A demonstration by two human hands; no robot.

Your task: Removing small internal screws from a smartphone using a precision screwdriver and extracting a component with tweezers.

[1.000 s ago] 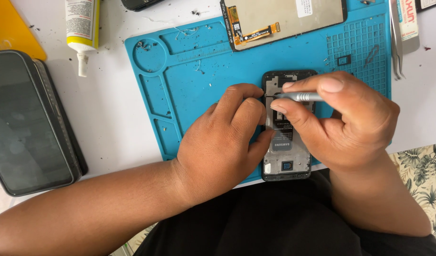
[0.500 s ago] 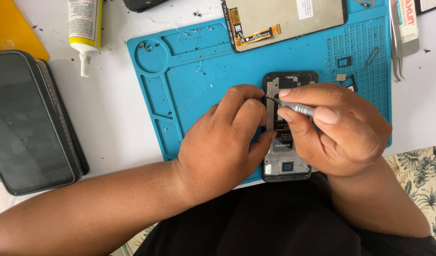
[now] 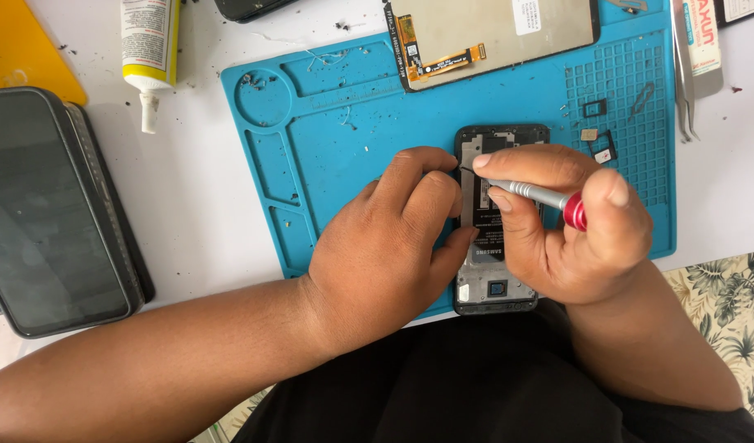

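Looking down, I see the big blue mat (image 3: 352, 148) on the white table (image 3: 205, 180), and the open phone (image 3: 496, 271) lies on the mat's near edge, right in front of me. My left hand (image 3: 377, 254) stays curled beside the phone, its fingertips pressed down on the phone's left side to keep it from sliding. My right hand (image 3: 570, 230) has turned since a moment ago: the small screwdriver (image 3: 529, 194) now slants, red end up by my thumb, and its thin tip sits at the phone's top left (I think on a screw, but it is too tiny to tell). I pinch the tool between thumb and fingers. So the work has moved to that corner.
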